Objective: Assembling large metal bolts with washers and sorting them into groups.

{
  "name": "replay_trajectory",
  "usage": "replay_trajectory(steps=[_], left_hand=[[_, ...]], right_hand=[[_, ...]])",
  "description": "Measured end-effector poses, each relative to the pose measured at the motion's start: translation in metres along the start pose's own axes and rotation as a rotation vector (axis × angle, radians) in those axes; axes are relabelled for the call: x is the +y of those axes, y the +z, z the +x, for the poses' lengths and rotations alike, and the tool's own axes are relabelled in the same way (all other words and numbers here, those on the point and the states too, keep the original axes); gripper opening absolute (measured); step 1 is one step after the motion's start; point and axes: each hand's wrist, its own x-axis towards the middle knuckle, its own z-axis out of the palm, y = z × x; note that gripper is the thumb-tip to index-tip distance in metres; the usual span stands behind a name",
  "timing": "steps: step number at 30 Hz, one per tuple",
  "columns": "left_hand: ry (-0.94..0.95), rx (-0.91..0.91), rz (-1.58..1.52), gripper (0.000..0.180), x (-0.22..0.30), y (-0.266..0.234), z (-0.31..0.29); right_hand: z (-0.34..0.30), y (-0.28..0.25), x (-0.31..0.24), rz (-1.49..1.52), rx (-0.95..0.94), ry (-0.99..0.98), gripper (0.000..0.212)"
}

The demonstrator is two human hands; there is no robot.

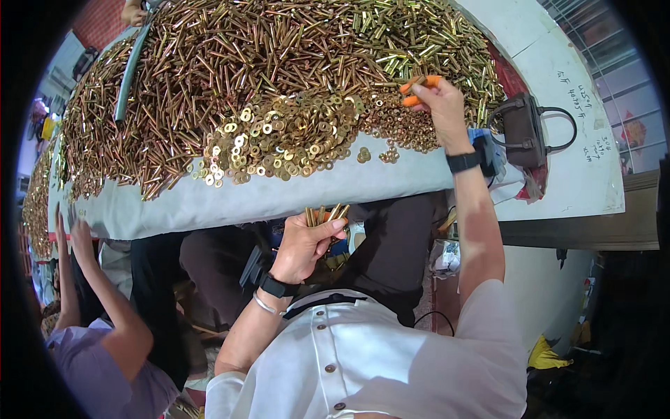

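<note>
My left hand (307, 241) is closed around several gold-coloured bolts (326, 214) in front of my lap, their ends sticking up past the thumb. Over the table's right part, my right hand (441, 105) has thumb and fingers pinched together. Orange covers (431, 82) sit on its fingertips; whatever small piece lies in the pinch is hard to tell from the metal behind it. Below that hand spreads a patch of small nuts (401, 126). Flat gold washers (286, 136) form a heap to its left, and a large mound of bolts (279, 49) covers the table behind.
A pale cloth (279, 202) covers the table's near edge. At the right stand a dark handbag (520, 129) and a white board (586, 160) with handwriting. To my left another person's arms (105, 272) reach to the table. A far hand (134, 14) is near a green-grey strip (129, 77).
</note>
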Motion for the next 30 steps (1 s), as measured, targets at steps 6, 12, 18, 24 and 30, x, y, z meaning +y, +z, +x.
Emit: replay_trajectory(steps=[6,12,18,24,30], left_hand=[[0.004,-0.026,0.046,0.012,0.005,0.005,-0.011],[0.024,-0.019,0.096,0.009,0.003,0.005,-0.019],[0.038,0.005,0.193,0.009,-0.002,-0.003,-0.025],[0.106,0.040,0.231,0.010,-0.004,-0.002,-0.029],[0.150,0.000,0.170,0.010,-0.018,-0.005,-0.024]], right_hand=[[-0.079,0.048,-0.025,0.463,-0.267,0.165,0.027],[-0.124,0.080,-0.038,0.417,-0.315,0.151,0.033],[-0.146,0.088,-0.044,0.118,-0.426,0.168,0.022],[-0.152,0.092,-0.066,-0.482,-0.624,-0.236,0.018],[-0.150,0.102,-0.072,-0.622,-0.691,-0.396,0.014]])
